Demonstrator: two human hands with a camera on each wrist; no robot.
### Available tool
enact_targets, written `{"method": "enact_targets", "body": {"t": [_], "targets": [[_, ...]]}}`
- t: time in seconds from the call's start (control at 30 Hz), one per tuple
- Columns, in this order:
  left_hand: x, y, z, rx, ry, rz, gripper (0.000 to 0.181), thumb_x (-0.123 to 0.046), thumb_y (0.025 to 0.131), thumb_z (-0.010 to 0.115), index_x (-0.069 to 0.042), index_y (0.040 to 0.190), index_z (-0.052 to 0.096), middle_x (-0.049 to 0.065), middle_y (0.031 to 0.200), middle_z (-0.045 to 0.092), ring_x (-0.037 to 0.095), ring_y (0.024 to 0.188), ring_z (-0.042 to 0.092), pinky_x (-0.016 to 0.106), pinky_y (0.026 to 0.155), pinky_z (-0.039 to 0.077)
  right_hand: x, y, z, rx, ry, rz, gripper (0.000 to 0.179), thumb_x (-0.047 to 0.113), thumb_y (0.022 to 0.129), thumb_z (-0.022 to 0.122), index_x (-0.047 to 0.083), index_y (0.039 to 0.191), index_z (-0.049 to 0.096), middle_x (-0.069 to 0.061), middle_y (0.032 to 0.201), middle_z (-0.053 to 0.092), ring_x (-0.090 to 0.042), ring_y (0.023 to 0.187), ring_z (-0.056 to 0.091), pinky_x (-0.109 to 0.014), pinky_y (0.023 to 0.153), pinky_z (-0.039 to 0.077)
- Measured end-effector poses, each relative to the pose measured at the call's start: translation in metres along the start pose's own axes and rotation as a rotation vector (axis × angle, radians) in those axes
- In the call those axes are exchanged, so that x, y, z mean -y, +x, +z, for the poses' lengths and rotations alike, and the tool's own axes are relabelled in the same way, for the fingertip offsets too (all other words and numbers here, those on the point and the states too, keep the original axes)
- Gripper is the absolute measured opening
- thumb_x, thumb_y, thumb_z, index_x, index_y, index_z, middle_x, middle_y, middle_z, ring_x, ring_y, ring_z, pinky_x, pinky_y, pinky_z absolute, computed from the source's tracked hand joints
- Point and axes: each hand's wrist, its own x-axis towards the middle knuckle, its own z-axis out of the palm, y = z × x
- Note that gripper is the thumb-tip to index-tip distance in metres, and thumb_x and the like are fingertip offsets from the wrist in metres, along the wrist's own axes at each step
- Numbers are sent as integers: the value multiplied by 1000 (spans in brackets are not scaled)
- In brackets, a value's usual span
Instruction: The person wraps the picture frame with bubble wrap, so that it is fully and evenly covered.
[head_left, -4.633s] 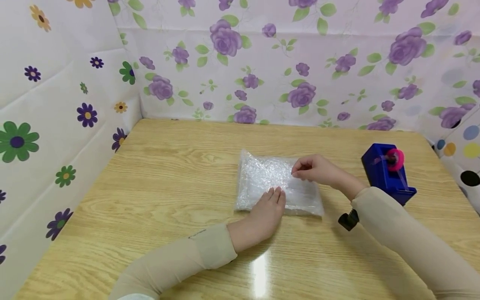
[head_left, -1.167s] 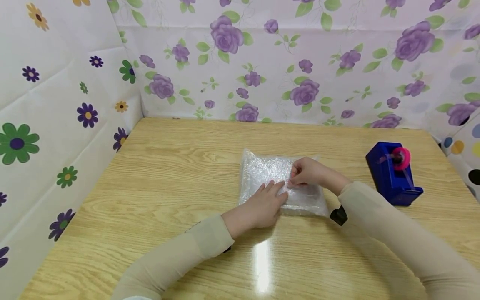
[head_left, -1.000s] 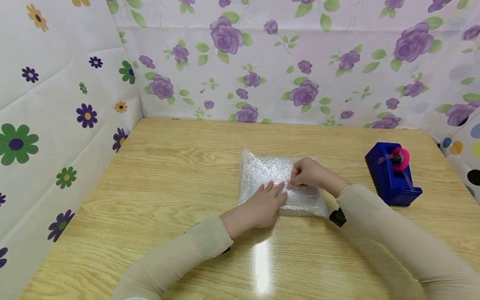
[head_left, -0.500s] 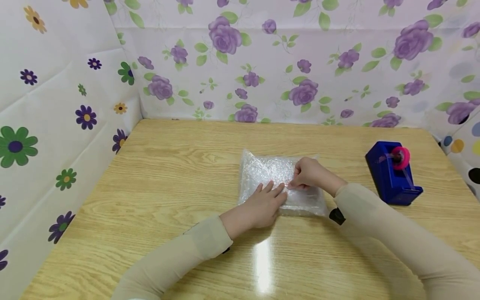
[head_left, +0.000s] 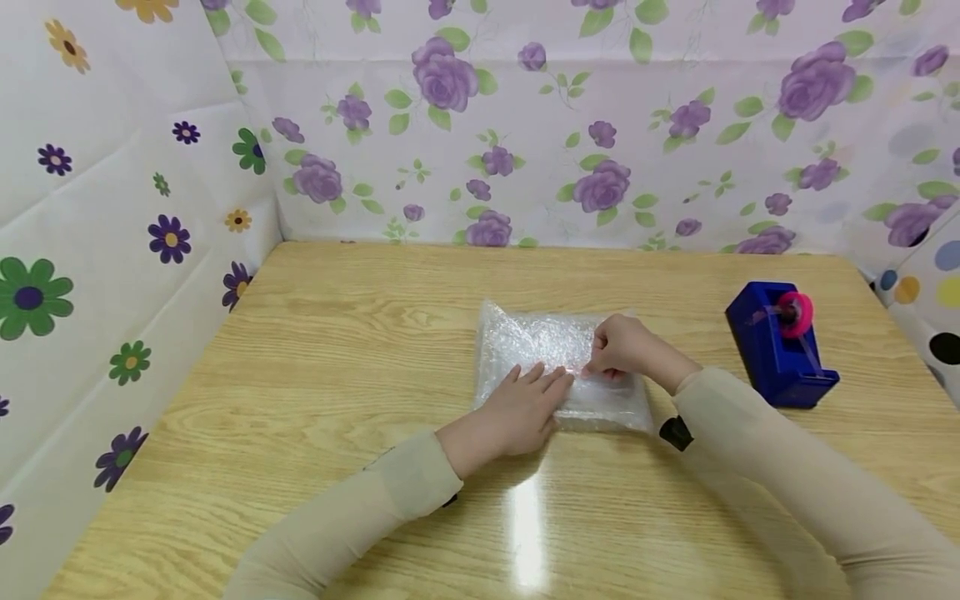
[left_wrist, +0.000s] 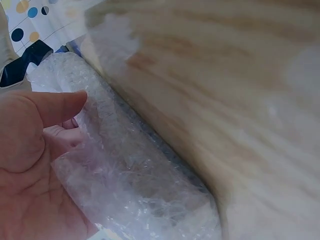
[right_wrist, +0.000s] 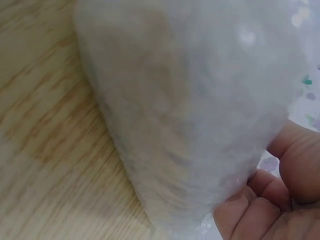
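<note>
A flat bubble-wrap package [head_left: 517, 337] lies on the wooden table. My left hand [head_left: 519, 412] rests on its near part with fingers spread and fairly straight. In the left wrist view, the thumb of the left hand [left_wrist: 30, 145] lies along the wrap's edge. My right hand [head_left: 626, 346] is on the package's right half, fingers curled and thumb and fingertips pinched together, close to the left fingertips. A thin pinkish strip of tape [head_left: 577, 372] shows between the two hands' fingertips. The right hand [right_wrist: 280, 195] appears beyond the wrap in the right wrist view, its fingertips partly hidden.
A blue tape dispenser [head_left: 776, 354] with a pink-cored roll [head_left: 797, 314] stands on the table at right. Floral sheets [head_left: 525, 125] hang behind and at the left of the wooden table [head_left: 337, 333].
Since the oldest frame, my right hand has come down toward the left fingertips and the left fingers have spread. Over the last second, the right hand has shifted slightly rightward along the wrap.
</note>
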Motion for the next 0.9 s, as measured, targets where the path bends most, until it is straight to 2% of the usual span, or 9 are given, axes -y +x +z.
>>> {"method": "enact_targets", "body": {"t": [0.17, 0.4, 0.6, 0.77, 0.9], "targets": [[0, 4, -3, 33, 38, -29, 57, -30, 99, 42, -15, 152, 24, -1, 157, 24, 25, 144, 25, 46, 117, 22, 0, 1, -1, 9, 8, 9, 25, 10, 76, 75, 6, 63, 54, -1, 56, 57, -9, 50, 57, -22, 50, 51], [4, 13, -7, 70, 76, -63, 57, -30, 100, 39, -17, 152, 23, -3, 158, 22, 22, 145, 23, 44, 118, 20, -1, 10, -2, -24, 1, 3, 26, 12, 76, 75, 8, 62, 54, 0, 55, 58, -9, 50, 55, -21, 51, 47], [11, 21, -5, 53, 25, -64, 56, -30, 101, 36, -17, 153, 20, -3, 159, 19, 22, 146, 19, 44, 119, 16, -8, 16, -5, -67, 22, -40, 26, 12, 78, 75, 7, 65, 54, -1, 57, 57, -10, 52, 52, -22, 51, 45], [16, 22, -1, 38, -68, -29, 64, -37, 99, 44, -16, 153, 17, -2, 159, 15, 23, 147, 14, 45, 120, 11, -17, 15, -7, -78, 36, -72, 19, 14, 80, 75, 4, 75, 59, -2, 65, 58, -10, 57, 52, -23, 54, 46], [21, 21, -1, -8, -173, -5, 72, -39, 96, 51, -15, 154, 15, 0, 160, 13, 24, 147, 11, 48, 120, 8, -22, 12, -10, -100, 40, -114, 16, 14, 81, 74, 2, 84, 63, -4, 73, 61, -12, 64, 52, -24, 58, 47]]}}
